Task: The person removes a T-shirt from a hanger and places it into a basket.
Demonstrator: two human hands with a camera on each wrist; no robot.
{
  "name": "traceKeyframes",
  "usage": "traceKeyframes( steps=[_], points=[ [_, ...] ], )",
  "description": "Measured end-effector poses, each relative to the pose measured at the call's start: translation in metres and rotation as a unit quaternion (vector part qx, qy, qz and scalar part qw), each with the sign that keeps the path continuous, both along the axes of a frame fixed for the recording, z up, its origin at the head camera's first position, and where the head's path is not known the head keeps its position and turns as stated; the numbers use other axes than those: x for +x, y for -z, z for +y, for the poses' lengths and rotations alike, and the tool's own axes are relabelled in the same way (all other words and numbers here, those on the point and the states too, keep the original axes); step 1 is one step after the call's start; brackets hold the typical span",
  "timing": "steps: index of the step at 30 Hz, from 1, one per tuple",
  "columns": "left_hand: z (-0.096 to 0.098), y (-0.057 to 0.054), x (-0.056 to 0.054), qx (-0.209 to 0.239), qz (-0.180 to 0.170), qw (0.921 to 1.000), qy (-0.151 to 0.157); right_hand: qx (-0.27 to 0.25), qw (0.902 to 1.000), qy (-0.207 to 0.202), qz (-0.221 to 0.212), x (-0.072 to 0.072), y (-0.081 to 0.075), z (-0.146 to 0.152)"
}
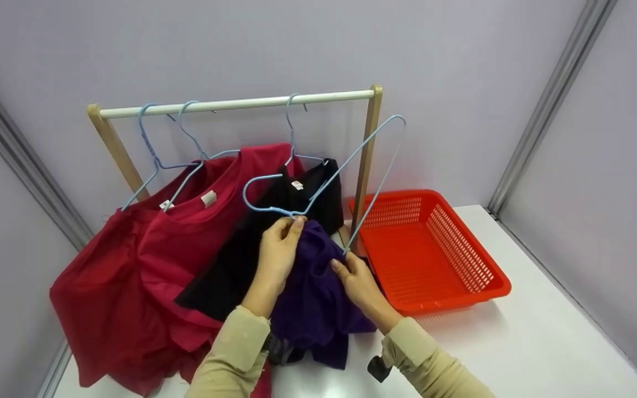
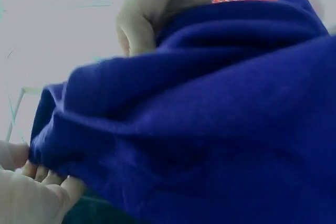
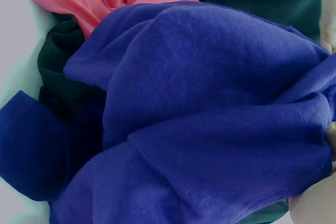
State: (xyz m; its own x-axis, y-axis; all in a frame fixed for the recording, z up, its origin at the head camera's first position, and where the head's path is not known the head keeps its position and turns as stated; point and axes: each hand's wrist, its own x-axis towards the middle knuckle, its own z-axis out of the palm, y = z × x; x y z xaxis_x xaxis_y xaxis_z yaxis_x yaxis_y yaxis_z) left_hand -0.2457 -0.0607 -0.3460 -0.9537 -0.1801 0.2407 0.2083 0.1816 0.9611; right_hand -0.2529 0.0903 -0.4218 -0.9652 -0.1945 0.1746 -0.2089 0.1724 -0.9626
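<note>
A purple garment (image 1: 313, 293) hangs bunched between the two hands. My left hand (image 1: 275, 251) pinches its upper edge right below the neck of a light blue wire hanger (image 1: 334, 176). The hanger is tilted, its hook pointing left and one shoulder looping up to the right. With thumb and fingers, my right hand (image 1: 358, 281) grips the garment's edge where the hanger's lower right end meets it. In the left wrist view the cloth (image 2: 199, 119) stretches between both hands; in the right wrist view its folds (image 3: 210, 93) hide most of the fingers.
Behind the hands stands a clothes rack with a white rail (image 1: 241, 103) and wooden posts. Two red shirts (image 1: 114, 287) and a black garment (image 1: 235, 265) hang from it on blue hangers. An orange-red plastic basket (image 1: 487, 265) sits on the white table (image 1: 551, 331) at the right.
</note>
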Motion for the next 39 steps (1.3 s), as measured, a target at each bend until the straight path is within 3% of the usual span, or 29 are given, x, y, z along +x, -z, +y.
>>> traceKeyframes(
  steps=[7, 14, 20, 29, 34, 39],
  points=[
    [-0.009, -0.009, 0.000, -0.140, 0.021, 0.9899, 0.004, -0.016, 0.9994, -0.010, -0.028, -0.006, -0.003, 0.009],
    [-0.013, -0.016, -0.003, -0.161, -0.009, 0.9861, 0.038, 0.012, 0.9996, -0.018, -0.018, -0.009, 0.003, 0.013],
    [-0.017, -0.013, -0.007, -0.119, 0.016, 0.9908, 0.063, 0.038, 0.9972, -0.064, -0.009, -0.007, 0.006, 0.015],
    [-0.019, -0.012, -0.007, -0.135, 0.019, 0.9901, 0.033, 0.086, 0.9893, -0.117, 0.012, -0.006, 0.011, 0.016],
    [-0.017, -0.014, -0.007, -0.047, -0.001, 0.9983, 0.035, 0.121, 0.9836, -0.131, 0.028, -0.006, 0.015, 0.018],
    [-0.015, -0.015, -0.009, 0.026, -0.023, 0.9987, 0.037, 0.151, 0.9804, -0.124, 0.026, -0.006, 0.022, 0.022]
  ],
)
